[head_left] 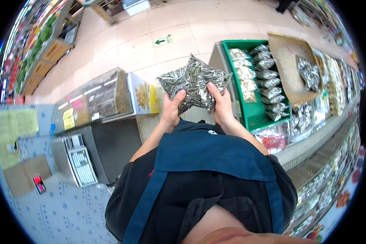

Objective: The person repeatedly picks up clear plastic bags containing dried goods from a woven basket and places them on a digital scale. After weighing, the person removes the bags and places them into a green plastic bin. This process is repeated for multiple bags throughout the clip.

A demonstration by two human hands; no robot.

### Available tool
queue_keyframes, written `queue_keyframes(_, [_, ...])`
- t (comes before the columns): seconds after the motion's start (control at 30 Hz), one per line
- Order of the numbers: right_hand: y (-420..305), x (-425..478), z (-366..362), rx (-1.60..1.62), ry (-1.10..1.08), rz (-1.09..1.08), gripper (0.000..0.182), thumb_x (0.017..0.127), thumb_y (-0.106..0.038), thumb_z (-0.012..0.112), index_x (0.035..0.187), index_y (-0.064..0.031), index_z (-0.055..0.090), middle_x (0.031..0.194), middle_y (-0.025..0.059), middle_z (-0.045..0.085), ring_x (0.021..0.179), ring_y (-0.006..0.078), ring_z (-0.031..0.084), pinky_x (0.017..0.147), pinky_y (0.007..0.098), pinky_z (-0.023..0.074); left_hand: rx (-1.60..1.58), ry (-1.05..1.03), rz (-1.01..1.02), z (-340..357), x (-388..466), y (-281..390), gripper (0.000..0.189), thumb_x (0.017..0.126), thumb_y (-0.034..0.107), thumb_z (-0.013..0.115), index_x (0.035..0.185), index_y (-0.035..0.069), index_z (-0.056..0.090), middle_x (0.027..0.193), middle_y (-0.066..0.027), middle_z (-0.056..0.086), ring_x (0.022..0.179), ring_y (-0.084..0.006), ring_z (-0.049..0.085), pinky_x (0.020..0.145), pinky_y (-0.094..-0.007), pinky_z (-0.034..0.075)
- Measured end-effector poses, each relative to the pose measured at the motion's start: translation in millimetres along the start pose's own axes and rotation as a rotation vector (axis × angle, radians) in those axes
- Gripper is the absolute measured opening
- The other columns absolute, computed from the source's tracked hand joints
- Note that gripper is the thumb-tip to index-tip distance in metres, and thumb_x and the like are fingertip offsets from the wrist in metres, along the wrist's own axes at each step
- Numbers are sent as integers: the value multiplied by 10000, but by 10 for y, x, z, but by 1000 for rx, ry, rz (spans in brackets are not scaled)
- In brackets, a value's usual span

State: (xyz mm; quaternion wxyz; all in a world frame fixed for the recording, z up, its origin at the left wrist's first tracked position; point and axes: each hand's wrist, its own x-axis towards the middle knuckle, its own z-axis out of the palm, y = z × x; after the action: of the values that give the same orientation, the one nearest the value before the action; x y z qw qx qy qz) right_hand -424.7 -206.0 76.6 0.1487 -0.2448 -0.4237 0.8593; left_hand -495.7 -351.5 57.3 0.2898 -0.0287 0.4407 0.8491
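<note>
Two clear plastic bags of striped sunflower seeds are held up in front of my blue apron. My left hand [171, 110] grips the left bag of sunflower seeds [172, 81], its thumb across the front. The right bag of sunflower seeds [201, 76] overlaps it and is gripped by my right hand [222, 105], thumb on the plastic. My fingers behind the bags are mostly hidden. Right of my hands stands a green crate [252, 114] holding a column of filled shiny bags [269, 82] and a column of bags with pale contents [244, 76].
A cardboard tray [288, 64] with one filled bag rests beside the crate's far right side. At left are a clear-lidded display bin [100, 94], a weighing scale [80, 161] and a blue patterned surface [70, 207]. Produce shelves [39, 61] stand farther off at upper left.
</note>
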Motion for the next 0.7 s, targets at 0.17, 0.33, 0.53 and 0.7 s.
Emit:
queue_keyframes(0.17, [259, 21, 191, -103, -209, 91, 422, 943, -347, 570, 1224, -34, 537, 1064, 27, 624, 951, 86, 562, 832, 248, 433, -24, 76, 65, -680, -368, 398, 325, 878, 95, 650, 1173, 1, 546, 1023, -80, 658, 888, -145, 642, 809, -310, 538])
queue_keyframes(0.33, [481, -62, 901, -352, -443, 121, 369, 931, -324, 589, 1164, -37, 600, 958, 4, 646, 855, 66, 574, 758, 224, 436, 19, 151, 117, -1392, -833, 838, 326, 865, 105, 667, 1153, 8, 548, 999, -74, 652, 872, -147, 639, 795, -304, 537])
queue_keyframes(0.53, [1251, -374, 1936, -512, -644, 222, 325, 915, -249, 641, 1145, -19, 651, 981, 13, 675, 896, 80, 582, 836, 252, 446, 77, 198, 174, -2470, -1534, 1554, 357, 897, 181, 627, 1196, 19, 519, 1037, -76, 634, 915, -167, 630, 828, -326, 524])
queue_keyframes(0.7, [1955, -871, 2849, -755, -854, 233, 541, 854, -351, 699, 1231, 16, 572, 1022, 64, 649, 931, 118, 573, 844, 277, 449, 124, 290, 317, -3371, -2251, 2138, 355, 853, 94, 671, 1171, 18, 532, 1025, -76, 639, 915, -155, 626, 821, -307, 518])
